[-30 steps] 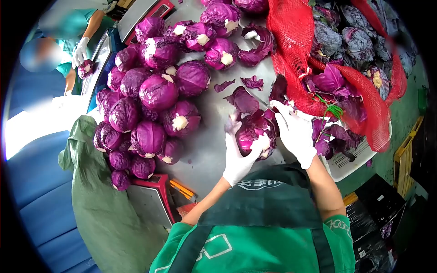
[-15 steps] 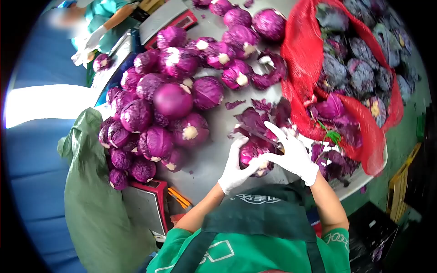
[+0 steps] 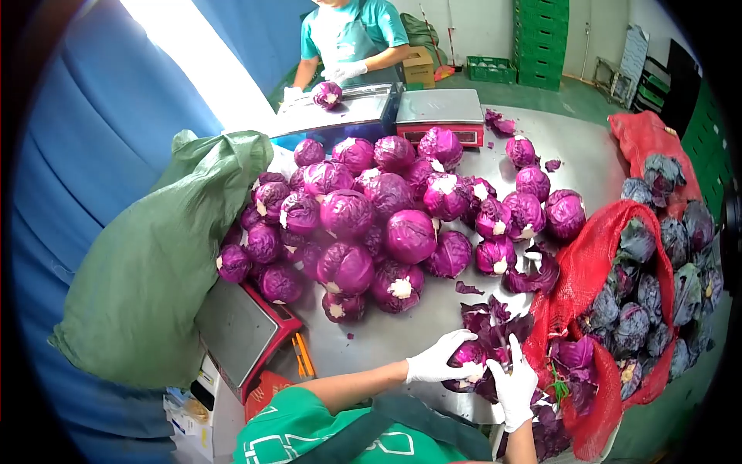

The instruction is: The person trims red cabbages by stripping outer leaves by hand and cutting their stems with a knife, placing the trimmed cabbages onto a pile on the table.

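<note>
As left hand (image 3: 437, 360) grips cabbage (image 3: 468, 356) | right hand (image 3: 515, 388): hold unclear | metal table (image 3: 439, 309) | green floor (image 3: 495, 93)

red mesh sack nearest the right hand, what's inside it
Dull-leaved red cabbages show in the open sack; whatever lies beneath the top ones is covered.

Red cabbage (image 3: 467, 355): glossy purple, partly hidden | pale stem end (image 3: 468, 381) toward wearer's body | cupped by left hand (image 3: 440, 359) | dark crumpled leaves (image 3: 491, 321) just beyond, right hand (image 3: 513, 385) beside
</note>
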### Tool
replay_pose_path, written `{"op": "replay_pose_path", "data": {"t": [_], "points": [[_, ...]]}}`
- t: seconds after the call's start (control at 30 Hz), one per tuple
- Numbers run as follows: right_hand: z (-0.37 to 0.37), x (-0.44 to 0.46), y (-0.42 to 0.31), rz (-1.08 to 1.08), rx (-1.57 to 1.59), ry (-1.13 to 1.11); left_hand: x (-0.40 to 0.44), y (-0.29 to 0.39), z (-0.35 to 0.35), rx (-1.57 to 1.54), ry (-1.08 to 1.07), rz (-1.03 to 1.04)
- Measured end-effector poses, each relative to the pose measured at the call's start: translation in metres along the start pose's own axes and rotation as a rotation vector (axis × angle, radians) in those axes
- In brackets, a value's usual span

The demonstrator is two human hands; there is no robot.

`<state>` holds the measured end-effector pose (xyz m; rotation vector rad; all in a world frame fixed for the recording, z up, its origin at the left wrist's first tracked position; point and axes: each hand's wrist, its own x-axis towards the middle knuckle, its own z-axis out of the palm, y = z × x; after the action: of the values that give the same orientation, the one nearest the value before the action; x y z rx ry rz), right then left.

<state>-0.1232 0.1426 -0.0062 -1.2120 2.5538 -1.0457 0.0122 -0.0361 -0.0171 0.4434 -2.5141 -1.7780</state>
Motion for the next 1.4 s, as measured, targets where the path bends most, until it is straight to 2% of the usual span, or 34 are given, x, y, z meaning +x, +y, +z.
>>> {"op": "replay_pose_path", "data": {"t": [0.03,0.17,0.23,0.3,0.4,0.77,1.1,1.33,1.4], "points": [[-0.003,-0.001,-0.007,0.045,-0.046,-0.019,0.002,-0.004,0.003,-0.094,-0.032,-0.034],[0.004,-0.005,-0.004,0.067,-0.145,0.049,0.008,-0.013,0.003,0.033,-0.052,0.008],[0.000,-0.003,-0.011,0.117,-0.116,0.042,0.005,-0.001,-0.001,0.074,-0.114,-0.016],[-0.008,0.003,-0.021,0.294,0.041,-0.089,0.003,0.007,-0.001,0.080,-0.126,-0.015],[0.004,0.002,-0.010,0.184,-0.080,-0.057,0.003,0.002,-0.001,0.078,-0.127,-0.008],[0.005,0.018,-0.005,0.240,-0.087,-0.048,0.001,0.013,-0.004,0.089,-0.191,-0.007],[0.026,0.023,0.040,0.439,-0.028,-0.020,-0.004,0.012,0.002,0.184,-0.169,0.198],[0.033,0.030,0.053,0.415,-0.100,-0.029,-0.010,0.006,0.002,0.185,-0.155,0.293],[0.043,0.033,0.063,0.324,-0.160,0.065,-0.009,0.004,0.000,0.189,-0.138,0.307]]}}
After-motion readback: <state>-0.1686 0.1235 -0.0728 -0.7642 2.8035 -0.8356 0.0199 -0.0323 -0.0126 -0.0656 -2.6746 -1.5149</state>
